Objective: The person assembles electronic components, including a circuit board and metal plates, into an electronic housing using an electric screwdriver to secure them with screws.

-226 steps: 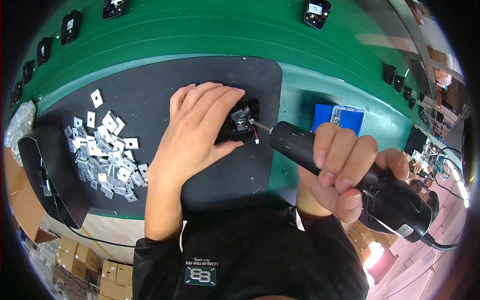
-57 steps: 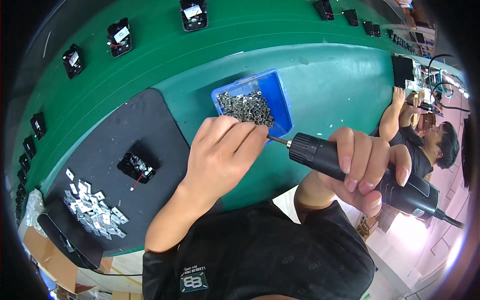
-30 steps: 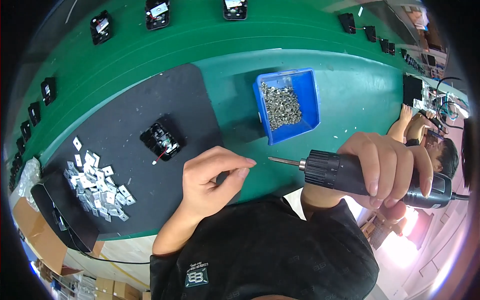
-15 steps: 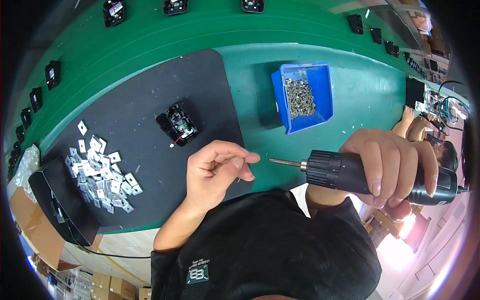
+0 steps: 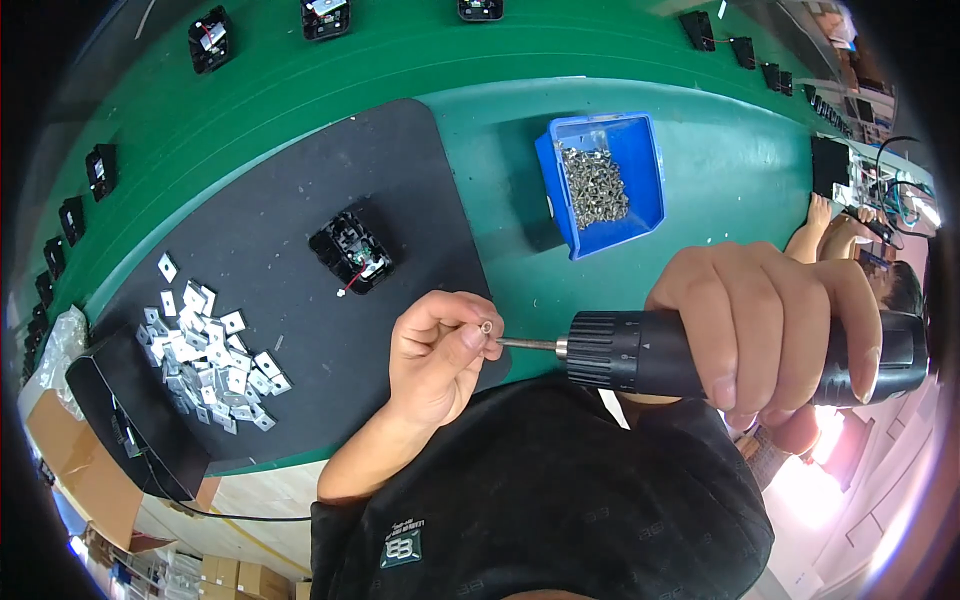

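Between the thumb and fingers of my left hand point(image 5: 440, 350) is a small screw point(image 5: 487, 327), its round metal end showing at the fingertips. My right hand point(image 5: 765, 335) is wrapped round a black electric screwdriver point(image 5: 625, 350) held sideways. The screwdriver's bit points left and its tip reaches my left fingertips; whether it touches the screw I cannot tell. Beyond my left hand, on a dark mat point(image 5: 400, 140), lies an open black housing point(image 5: 350, 252) with a red wire and a white connector. A blue bin point(image 5: 655, 200) of small metal screws stands farther off, right of the mat.
Silvery square plates point(image 5: 215, 355) are heaped on the mat's left, beside a black box-like holder point(image 5: 140, 420). Black housings point(image 5: 210, 40) stand along the far green strip. Another person's arm point(image 5: 808, 232) shows at the far right. A cable point(image 5: 240, 516) runs below the table's edge.
The screwdriver has moved left, bringing its bit to my left fingertips. My left hand has shifted slightly right and turned, so the screw's end now shows. The far housings have slid a little left.
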The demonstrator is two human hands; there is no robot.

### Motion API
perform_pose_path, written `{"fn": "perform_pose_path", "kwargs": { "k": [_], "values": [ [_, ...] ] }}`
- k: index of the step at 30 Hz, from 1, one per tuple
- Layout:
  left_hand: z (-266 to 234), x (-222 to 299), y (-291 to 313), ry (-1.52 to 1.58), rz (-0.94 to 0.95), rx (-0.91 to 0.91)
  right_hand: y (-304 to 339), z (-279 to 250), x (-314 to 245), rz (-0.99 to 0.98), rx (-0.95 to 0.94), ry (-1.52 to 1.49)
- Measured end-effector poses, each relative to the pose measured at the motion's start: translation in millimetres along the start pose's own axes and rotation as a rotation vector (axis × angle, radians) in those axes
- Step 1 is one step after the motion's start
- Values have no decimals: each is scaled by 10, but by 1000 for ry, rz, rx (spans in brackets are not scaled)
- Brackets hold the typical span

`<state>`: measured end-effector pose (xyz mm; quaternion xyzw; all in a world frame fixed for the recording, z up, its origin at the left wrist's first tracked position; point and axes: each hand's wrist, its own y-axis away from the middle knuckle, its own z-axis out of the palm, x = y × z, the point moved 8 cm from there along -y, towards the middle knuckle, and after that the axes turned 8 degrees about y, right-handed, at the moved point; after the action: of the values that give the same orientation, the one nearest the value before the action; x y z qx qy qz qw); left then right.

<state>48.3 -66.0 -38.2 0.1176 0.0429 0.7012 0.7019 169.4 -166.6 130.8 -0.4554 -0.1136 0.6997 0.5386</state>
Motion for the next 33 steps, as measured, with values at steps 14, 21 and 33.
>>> {"fn": "perform_pose_path", "kwargs": {
  "k": [14,21,33],
  "values": [
    [55,26,6,-32,27,-13,48,-59,73,50,-24,40],
    [64,11,-22,-58,9,6,-9,-40,40,95,-116,69],
    [3,184,50,-313,146,29,35,-22,264,132,-61,-26]
  ]
}}
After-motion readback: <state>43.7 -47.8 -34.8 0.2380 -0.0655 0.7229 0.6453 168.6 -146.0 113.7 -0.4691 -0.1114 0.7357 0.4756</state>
